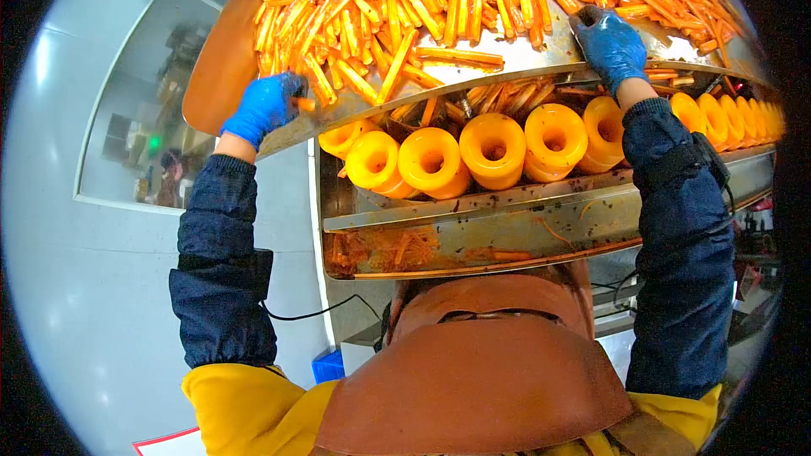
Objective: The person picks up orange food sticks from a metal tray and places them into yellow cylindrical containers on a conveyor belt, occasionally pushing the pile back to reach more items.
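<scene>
A large heap of glossy orange sticks [456,0], which look like cut carrots, lies on a metal tray [553,38]. My left hand [263,106], in a blue glove, is closed at the tray's near left corner. A short orange stick [303,104] pokes out of its fingers. My right hand [610,46], also gloved in blue, is curled over the tray near its front edge, beside the heap. Whatever its fingers may hold is hidden. Below the tray runs a row of yellow funnel-shaped cups [494,150] with round holes.
More orange sticks lie behind the cups, under the tray's edge. A metal trough [490,232] with orange scraps runs in front of them. A brown apron [473,380] covers my front. At left stands a pale wall with a window [139,110].
</scene>
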Available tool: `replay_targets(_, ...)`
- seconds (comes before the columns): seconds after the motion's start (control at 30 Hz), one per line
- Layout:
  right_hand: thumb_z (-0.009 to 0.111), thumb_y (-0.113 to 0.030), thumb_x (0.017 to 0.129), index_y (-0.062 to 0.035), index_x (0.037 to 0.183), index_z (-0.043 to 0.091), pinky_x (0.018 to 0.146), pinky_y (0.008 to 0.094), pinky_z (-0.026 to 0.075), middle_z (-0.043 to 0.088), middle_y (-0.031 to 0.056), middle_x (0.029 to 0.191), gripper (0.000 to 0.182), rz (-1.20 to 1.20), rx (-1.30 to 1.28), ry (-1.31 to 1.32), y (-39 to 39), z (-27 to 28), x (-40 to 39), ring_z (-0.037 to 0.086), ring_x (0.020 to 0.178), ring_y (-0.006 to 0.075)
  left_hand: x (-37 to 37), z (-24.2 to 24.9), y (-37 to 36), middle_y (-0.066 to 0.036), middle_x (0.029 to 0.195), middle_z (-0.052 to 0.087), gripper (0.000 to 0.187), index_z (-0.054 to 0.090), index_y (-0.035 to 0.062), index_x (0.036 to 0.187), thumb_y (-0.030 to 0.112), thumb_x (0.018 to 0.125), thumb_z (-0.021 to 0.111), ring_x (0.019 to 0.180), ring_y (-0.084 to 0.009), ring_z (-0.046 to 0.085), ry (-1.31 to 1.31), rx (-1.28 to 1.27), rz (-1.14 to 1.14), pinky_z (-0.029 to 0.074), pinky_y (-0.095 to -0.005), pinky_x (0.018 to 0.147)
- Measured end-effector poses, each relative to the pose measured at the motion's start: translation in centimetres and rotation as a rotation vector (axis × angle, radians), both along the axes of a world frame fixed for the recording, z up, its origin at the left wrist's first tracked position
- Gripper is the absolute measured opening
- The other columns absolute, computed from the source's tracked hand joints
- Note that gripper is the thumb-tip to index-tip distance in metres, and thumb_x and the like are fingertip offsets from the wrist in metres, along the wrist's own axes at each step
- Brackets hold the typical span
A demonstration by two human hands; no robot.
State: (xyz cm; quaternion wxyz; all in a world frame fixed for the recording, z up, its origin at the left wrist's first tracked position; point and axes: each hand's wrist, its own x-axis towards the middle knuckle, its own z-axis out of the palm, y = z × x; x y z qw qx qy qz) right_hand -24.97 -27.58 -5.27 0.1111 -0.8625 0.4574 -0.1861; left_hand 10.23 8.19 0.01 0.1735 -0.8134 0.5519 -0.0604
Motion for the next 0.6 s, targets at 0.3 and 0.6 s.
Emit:
replay_targets(0.3,0.05,-0.048,0.086,-0.0154,0.111,0.064,0.087,0.0437,0.047,0.064,0.016,0.106,0.043,0.007,-0.024,-0.005,0.0,-0.2,-0.1,0.06,0.101,0.0338,-3.2,-0.6,-1.5,-0.011,0.092,0.065,0.035,0.061,0.014,0.108,0.016,0.073,0.067,0.084,-0.0281,0.065,0.025,-0.166,-0.062,0.052,-0.0371,0.073)
replay_targets(0.6,0.05,-0.048,0.086,-0.0169,0.109,0.064,0.087,0.0443,0.047,0.064,0.0165,0.107,0.041,0.017,0.006,-0.007,-0.2,-0.1,-0.1,0.06,0.101,0.0346,-14.6,-1.1,3.9,-0.001,0.095,0.06,0.026,0.06,0.0052,0.105,0.011,0.081,0.069,0.089,-0.0117,0.055,1.167,-0.707,0.33,0.045,-0.0267,0.083)
